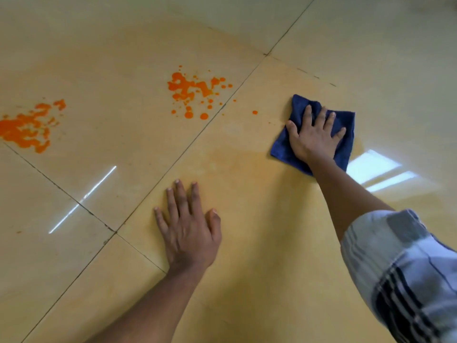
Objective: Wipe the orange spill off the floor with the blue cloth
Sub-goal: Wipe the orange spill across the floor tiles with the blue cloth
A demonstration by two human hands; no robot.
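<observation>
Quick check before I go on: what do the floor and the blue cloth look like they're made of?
Floor: large glazed tiles, probably ceramic or polished stone; glossy, with sharp light reflections and dark grout lines between the tiles. Blue cloth: soft, napped fabric, likely microfiber or terry; matte, fuzzy at the edges, bunched under the right hand.

Bright daylight glares off the glossy floor [247, 219]; edges bend, sleeve [408, 268] blurred.

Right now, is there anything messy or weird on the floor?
Yes. Two orange splatters stain the tiled floor: one spill patch near the middle, another patch at the left edge. The blue cloth under the right hand lies apart from both, touching neither.
</observation>
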